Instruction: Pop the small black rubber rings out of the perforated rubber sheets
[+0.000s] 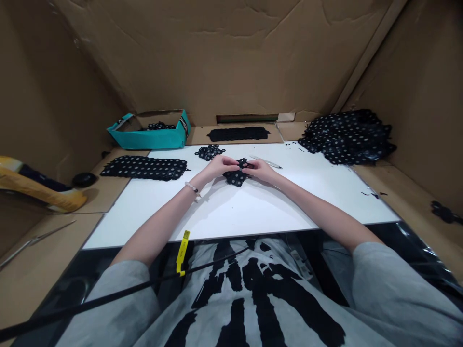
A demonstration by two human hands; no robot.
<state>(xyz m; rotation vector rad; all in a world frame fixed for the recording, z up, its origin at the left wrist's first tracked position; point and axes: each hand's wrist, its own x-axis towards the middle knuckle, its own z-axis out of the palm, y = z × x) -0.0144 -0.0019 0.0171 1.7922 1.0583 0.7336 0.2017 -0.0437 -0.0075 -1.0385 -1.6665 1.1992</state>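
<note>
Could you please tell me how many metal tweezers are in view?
2: silver metal tweezers on the white board beside the right hand; long metal tweezers on the cardboard at far left. Others may be hidden.

fingertips of both hands: hidden in the black dotted piece (237, 174) | yellow object (32, 185): cut off by left edge | teal box (152, 132) contents: too small to tell

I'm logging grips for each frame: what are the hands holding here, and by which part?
Both hands, left hand and right hand, pinch a small black perforated piece along its upper edge.
</note>
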